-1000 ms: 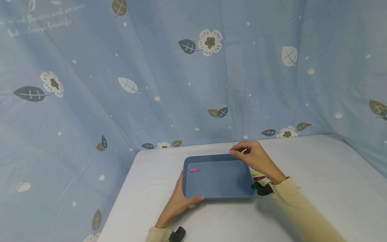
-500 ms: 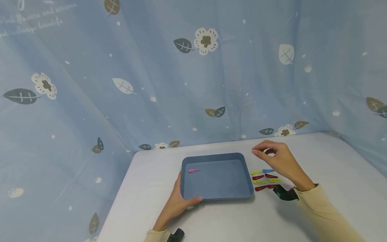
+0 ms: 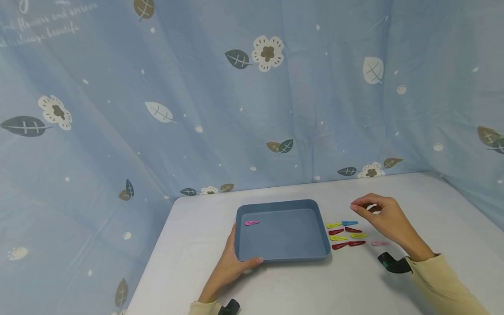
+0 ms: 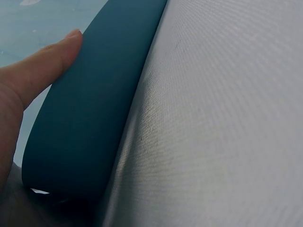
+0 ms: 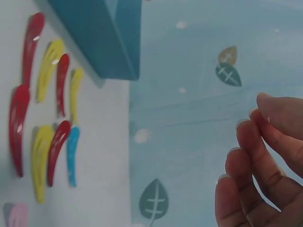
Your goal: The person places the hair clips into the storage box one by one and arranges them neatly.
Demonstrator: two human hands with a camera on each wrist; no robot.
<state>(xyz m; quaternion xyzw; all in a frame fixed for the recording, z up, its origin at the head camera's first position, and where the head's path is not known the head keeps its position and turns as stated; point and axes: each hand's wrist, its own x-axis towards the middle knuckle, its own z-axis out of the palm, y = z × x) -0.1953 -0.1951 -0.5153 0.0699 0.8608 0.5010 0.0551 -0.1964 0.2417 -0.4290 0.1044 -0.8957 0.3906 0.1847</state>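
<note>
One left hand: nearest; grips the blue-grey tray at its near left corner, thumb at the near rim, fingers along the left wall.
Tray handling: judged light, rigid, smooth; best held by rim and wall.
Loose clips: right of the tray, flat on the white tabletop; pale pink clip, four red clips, three yellow clips, blue clip.
Clip handling: judged feather-light, stiff, slick, thin; pinch across the broad rounded end.
Bright pink clip: inside the tray, toward its left wall.
Right hand: above the loose clips, apart from them; thumb close to index, other fingers loosely bent; nothing seen held.
Backdrop: blue printed cloth.
</note>
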